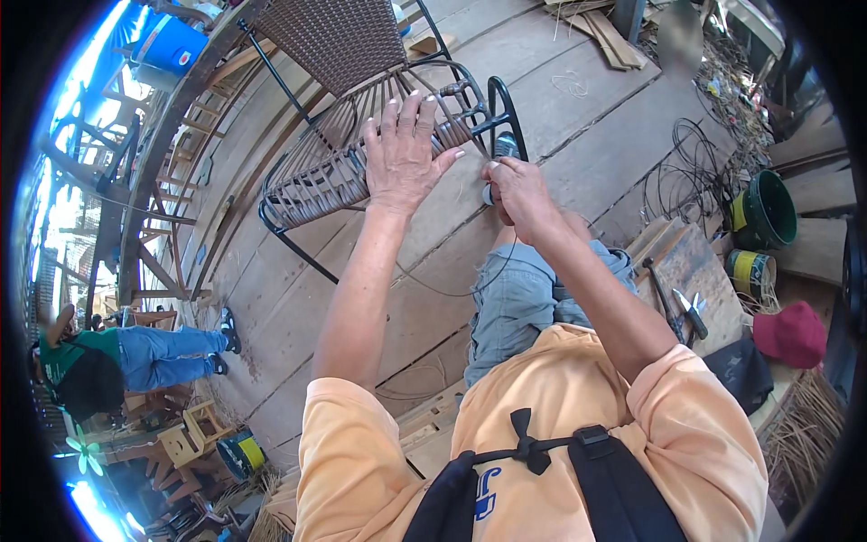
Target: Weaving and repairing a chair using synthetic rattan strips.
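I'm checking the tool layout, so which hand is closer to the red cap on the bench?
Right. The right hand is at the chair frame's edge, on the red cap's side; the left hand lies flat on the woven seat, farther away.

chair (361,135) | black metal frame, brown woven strands | tipped on plank floor

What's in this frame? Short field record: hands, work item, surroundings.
left hand: spread flat, fingers on the woven strands of the chair seat
right hand: pinched shut on a thin strand by the seat's edge
chair: black metal frame, brown wicker weave, seat partly woven
floor: wooden planks
right side: wire coils, green bucket, red cap, hand tools on a board
left side: another person in a green top and jeans
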`<state>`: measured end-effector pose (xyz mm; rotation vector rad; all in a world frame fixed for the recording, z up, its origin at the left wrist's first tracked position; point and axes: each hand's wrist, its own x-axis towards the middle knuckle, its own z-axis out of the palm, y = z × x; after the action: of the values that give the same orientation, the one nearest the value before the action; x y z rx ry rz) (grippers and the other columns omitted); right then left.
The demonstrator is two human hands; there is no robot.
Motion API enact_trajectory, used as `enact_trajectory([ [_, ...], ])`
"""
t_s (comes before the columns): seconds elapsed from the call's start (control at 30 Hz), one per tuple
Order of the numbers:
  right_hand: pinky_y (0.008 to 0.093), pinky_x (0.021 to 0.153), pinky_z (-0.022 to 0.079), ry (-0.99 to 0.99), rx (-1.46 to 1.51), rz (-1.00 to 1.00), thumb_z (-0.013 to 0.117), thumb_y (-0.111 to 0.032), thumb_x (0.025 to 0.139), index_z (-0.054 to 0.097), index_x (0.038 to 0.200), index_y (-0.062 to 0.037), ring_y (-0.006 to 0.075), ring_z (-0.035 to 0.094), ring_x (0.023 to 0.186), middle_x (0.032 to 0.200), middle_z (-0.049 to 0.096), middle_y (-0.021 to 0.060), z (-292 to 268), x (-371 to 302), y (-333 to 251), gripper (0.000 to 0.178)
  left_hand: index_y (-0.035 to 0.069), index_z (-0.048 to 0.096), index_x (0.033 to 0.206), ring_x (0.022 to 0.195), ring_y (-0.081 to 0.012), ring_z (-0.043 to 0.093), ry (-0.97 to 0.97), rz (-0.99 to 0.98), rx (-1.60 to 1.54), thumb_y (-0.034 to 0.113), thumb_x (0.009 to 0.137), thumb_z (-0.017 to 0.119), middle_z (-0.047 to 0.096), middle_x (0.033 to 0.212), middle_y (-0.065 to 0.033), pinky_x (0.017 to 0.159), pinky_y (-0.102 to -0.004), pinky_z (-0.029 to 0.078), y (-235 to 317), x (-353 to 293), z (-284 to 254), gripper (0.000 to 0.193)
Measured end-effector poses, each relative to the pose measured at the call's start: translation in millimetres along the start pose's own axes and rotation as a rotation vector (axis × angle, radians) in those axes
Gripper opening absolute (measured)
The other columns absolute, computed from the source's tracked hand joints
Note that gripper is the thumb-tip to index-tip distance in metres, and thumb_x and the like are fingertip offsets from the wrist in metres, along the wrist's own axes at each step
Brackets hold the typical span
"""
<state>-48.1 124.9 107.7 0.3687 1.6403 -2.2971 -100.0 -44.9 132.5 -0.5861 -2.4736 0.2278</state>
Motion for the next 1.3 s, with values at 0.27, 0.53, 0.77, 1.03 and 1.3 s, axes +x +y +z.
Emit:
enact_trajectory([
  [0.27, 0.0253, 0.034, 0.022, -0.035, -0.041, -0.011, 0.046, -0.018, 0.088, 0.056, 0.081, -0.0043, 0.0063, 0.033, 0.041, 0.055, 0.038, -0.0046, -2.1, -3.6, -21.4, 0.018, 0.006, 0.031, 0.137, 0.128, -0.0302, 0.03, -0.118, 0.056, -0.199, 0.039, 0.066, 0.075, 0.03, 0.139, -0.0121, 0.102, -0.0514, 0.025, 11.2, 18.2, -18.4, 0.091],
  [0.53, 0.0241, 0.037, 0.026, -0.307, 0.064, -0.036, 0.046, -0.013, 0.084, 0.047, 0.068, -0.0054, 0.0077, 0.035, 0.043, 0.055, 0.04, -0.0024, 14.4, 5.6, -116.2, 0.019, 0.008, 0.057, 0.114, 0.097, -0.0333, 0.055, -0.091, 0.226, -0.434, 0.025, 0.079, 0.062, 0.056, 0.11, -0.0124, 0.081, -0.0402, 0.047, -13.1, 80.1, -9.7, 0.039],
  [0.77, 0.0244, 0.042, 0.033, -0.49, 0.165, -0.417, 0.047, -0.024, 0.092, 0.052, 0.098, 0.0044, 0.0076, 0.035, 0.042, 0.052, 0.036, -0.0034, -24.5, -39.0, -136.7, 0.03, 0.005, 0.064, 0.095, 0.087, -0.0307, 0.059, -0.166, 0.129, -0.555, 0.03, 0.09, 0.052, 0.062, 0.089, -0.0139, 0.076, -0.0379, 0.048, -39.6, 104.0, 13.6, 0.029],
  [1.03, 0.0268, 0.034, 0.034, -0.932, 0.519, -0.684, 0.044, -0.031, 0.095, 0.043, 0.117, 0.0052, 0.0133, 0.047, 0.034, 0.045, 0.053, -0.002, -151.0, -90.2, -107.3, 0.042, 0.001, 0.06, 0.087, 0.074, -0.0318, 0.058, -0.065, 0.061, -0.615, 0.033, 0.09, 0.053, 0.057, 0.076, -0.0162, 0.065, -0.0376, 0.045, -41.2, 109.3, 35.7, 0.033],
  [1.3, 0.0311, 0.073, 0.042, -0.092, 0.103, -0.851, 0.047, -0.022, 0.092, 0.039, 0.121, 0.0023, 0.0149, 0.043, 0.081, 0.097, 0.04, 0.0079, -343.5, -199.8, -151.4, 0.039, 0.001, 0.059, 0.084, 0.067, -0.0312, 0.056, -0.16, -0.056, -0.62, 0.043, 0.092, 0.047, 0.055, 0.071, -0.0166, 0.063, -0.0365, 0.044, -33.0, 114.1, 37.0, 0.044],
])
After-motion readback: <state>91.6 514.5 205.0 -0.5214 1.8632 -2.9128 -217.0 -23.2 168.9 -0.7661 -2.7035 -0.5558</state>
